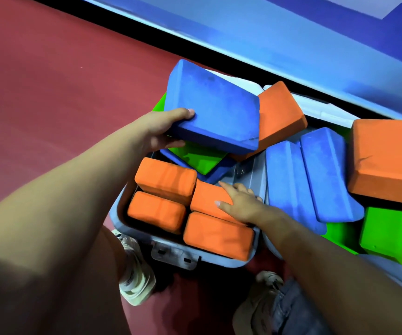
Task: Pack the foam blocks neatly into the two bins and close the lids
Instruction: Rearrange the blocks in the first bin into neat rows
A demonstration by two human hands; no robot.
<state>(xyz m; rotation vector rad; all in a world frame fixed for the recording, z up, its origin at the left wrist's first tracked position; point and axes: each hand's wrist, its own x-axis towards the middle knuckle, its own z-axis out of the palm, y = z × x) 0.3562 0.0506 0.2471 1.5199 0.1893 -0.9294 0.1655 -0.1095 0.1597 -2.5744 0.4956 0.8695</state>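
A grey bin (171, 247) stands on the floor in front of me with several orange foam blocks (163, 180) packed in its near half. My left hand (163, 129) grips the near left corner of a big blue block (212, 110), held tilted above the bin's far half. A green block (202, 158) and another blue one lie under it. My right hand (238, 201) rests flat on an orange block (209, 199) by the bin's right wall, fingers spread. The second bin (258, 170) to the right holds two upright blue blocks (289, 180), green blocks (388, 228) and a large orange block (388, 160) on top.
Red floor (50, 93) spreads to the left. A blue padded wall (267, 44) with a black base strip runs along the back. My shoes (134, 274) and knees are right against the near side of the bins. A metal latch (175, 256) sits on the left bin's front rim.
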